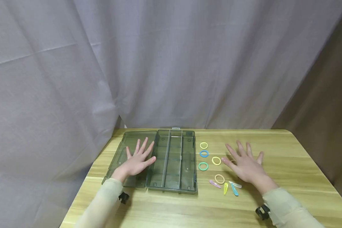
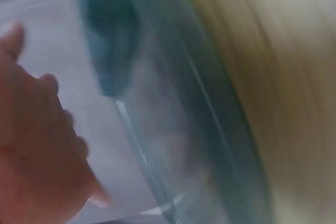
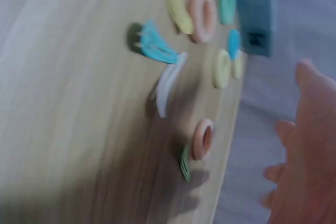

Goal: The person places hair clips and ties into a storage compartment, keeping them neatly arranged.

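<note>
Far left: grey curtain hanging behind a wooden table.

On the table's left part, an open translucent grey-green organizer box, lid folded out flat to the left, base with long dividers to the right.

Left hand spread flat, fingers straight and fanned, palm down over the lid, fingertips pointing away toward the curtain; gripping nothing. Actual contact with the lid not clear; left wrist view too blurred to settle it, showing only the hand's edge beside the box's plastic.

Just right of the box, a column of hair ties: yellow hair tie, blue hair tie, green hair tie. A second yellow hair tie a little further right, a peach hair tie nearer the front edge.

Along the front, a row of snap clips: pink clip, yellow clip, blue clip, white clip.

Right hand likewise wide open, fingers straight and splayed, palm down over bare wood just right of the ties and clips; holding nothing. Thumb close to the second yellow hair tie, apparently not touching.

Pale long sleeves on both arms, a dark camera mount at each wrist.
</note>
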Tool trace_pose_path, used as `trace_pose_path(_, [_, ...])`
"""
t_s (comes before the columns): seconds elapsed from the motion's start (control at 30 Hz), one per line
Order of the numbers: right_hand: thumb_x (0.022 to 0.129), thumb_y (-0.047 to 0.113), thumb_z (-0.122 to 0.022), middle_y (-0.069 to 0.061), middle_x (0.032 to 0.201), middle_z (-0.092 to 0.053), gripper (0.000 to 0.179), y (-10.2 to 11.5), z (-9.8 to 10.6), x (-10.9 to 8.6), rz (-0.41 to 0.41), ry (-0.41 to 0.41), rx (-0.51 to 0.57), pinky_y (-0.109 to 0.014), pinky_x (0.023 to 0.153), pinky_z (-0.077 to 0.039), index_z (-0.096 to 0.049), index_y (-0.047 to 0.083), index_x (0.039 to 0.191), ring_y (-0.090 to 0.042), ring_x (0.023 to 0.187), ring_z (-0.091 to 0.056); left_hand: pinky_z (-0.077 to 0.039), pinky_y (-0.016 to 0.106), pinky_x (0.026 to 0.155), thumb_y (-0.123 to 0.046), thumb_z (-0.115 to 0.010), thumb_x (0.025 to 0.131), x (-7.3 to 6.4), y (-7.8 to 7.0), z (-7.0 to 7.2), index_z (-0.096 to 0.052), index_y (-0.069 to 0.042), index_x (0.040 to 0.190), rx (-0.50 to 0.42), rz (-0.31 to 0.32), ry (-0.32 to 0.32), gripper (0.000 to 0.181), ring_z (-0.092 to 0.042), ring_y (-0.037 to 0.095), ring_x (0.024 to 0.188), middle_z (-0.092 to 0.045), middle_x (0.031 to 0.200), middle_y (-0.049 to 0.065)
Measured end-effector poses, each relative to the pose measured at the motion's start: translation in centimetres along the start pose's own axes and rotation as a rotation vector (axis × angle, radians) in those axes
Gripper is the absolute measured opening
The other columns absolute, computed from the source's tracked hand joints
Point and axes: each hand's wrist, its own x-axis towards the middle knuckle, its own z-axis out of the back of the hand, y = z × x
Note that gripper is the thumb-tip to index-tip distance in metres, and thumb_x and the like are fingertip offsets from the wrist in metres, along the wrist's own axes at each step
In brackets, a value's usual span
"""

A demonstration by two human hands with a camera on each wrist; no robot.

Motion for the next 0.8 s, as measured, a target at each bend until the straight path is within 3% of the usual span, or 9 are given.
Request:
trace_pose_path(0.13, [0.110, 0.056, -0.050, -0.041, 0.161, -0.034, 0.073, -0.9, 0.4, 0.1, 0.024, -0.055, 0.128, -0.086, 0.110, -0.029, -0.047, 0.003, 0.160, -0.066, 0.144, -0.033, -0.001, 0.068, 0.129, -0.052, -0.052, 0.111, -1.4, -1.3, 0.2, -0.010, -0.020, 0.173, -0.272, -0.001, -0.081, 0.082, -0.004, 0.035, 0.163, -0.003, 0.179, 0.007])
trace_pose_path(0.2, [0.111, 0.047, -0.056, -0.042, 0.153, -0.044, 0.065, -1.5, 0.8, 0.0, 0.021, -0.086, 0.208, -0.081, 0.108, -0.039, -0.053, -0.003, 0.153, -0.065, 0.137, -0.044, -0.014, 0.059, 0.131, -0.048, -0.058, 0.110, -1.8, -1.6, 0.0, -0.019, -0.013, 0.172, -0.376, 0.001, -0.135, 0.081, -0.016, 0.033, 0.162, -0.014, 0.178, 0.010])
trace_pose_path(0.3, [0.111, 0.039, -0.060, -0.039, 0.147, -0.054, 0.059, -1.8, 1.5, -0.1, -0.026, -0.129, 0.340, -0.076, 0.106, -0.044, -0.055, -0.003, 0.151, -0.061, 0.131, -0.053, -0.020, 0.051, 0.132, -0.038, -0.062, 0.110, -1.9, -1.8, -0.1, -0.027, -0.008, 0.170, -0.479, 0.025, -0.198, 0.076, -0.021, 0.031, 0.161, -0.022, 0.176, 0.011])
trace_pose_path(0.43, [0.110, 0.037, -0.061, -0.034, 0.140, -0.063, 0.057, -1.8, 2.0, -1.1, -0.084, -0.174, 0.470, -0.062, 0.102, -0.053, -0.056, -0.003, 0.151, -0.053, 0.125, -0.062, -0.022, 0.052, 0.131, -0.028, -0.064, 0.110, -1.4, -2.0, -0.5, -0.030, -0.005, 0.168, -0.549, 0.054, -0.246, 0.071, -0.024, 0.033, 0.160, -0.027, 0.174, 0.014])
trace_pose_path(0.53, [0.110, 0.036, -0.062, -0.030, 0.138, -0.066, 0.057, -1.7, 1.9, -1.9, -0.099, -0.175, 0.509, -0.037, 0.095, -0.056, -0.056, -0.003, 0.151, -0.048, 0.122, -0.065, -0.023, 0.053, 0.131, -0.024, -0.063, 0.110, -1.1, -2.1, -1.0, -0.031, -0.003, 0.167, -0.561, 0.073, -0.242, 0.069, -0.026, 0.036, 0.159, -0.029, 0.173, 0.016])
trace_pose_path(0.63, [0.110, 0.036, -0.064, -0.027, 0.136, -0.068, 0.057, -1.7, 1.4, -2.6, -0.117, -0.177, 0.526, -0.018, 0.084, -0.051, -0.056, -0.002, 0.152, -0.044, 0.121, -0.066, -0.023, 0.056, 0.130, -0.019, -0.062, 0.110, -0.9, -2.1, -1.7, -0.032, 0.001, 0.166, -0.567, 0.071, -0.227, 0.066, -0.027, 0.039, 0.158, -0.031, 0.171, 0.019])
trace_pose_path(0.8, [0.108, 0.029, -0.067, -0.024, 0.132, -0.071, 0.050, -1.6, 0.0, -3.5, -0.148, -0.190, 0.525, -0.016, 0.081, -0.050, -0.061, -0.001, 0.147, -0.040, 0.116, -0.068, -0.021, 0.057, 0.130, -0.012, -0.059, 0.110, -0.7, -2.2, -3.2, -0.032, 0.006, 0.165, -0.560, 0.059, -0.179, 0.063, -0.024, 0.041, 0.158, -0.030, 0.171, 0.024])
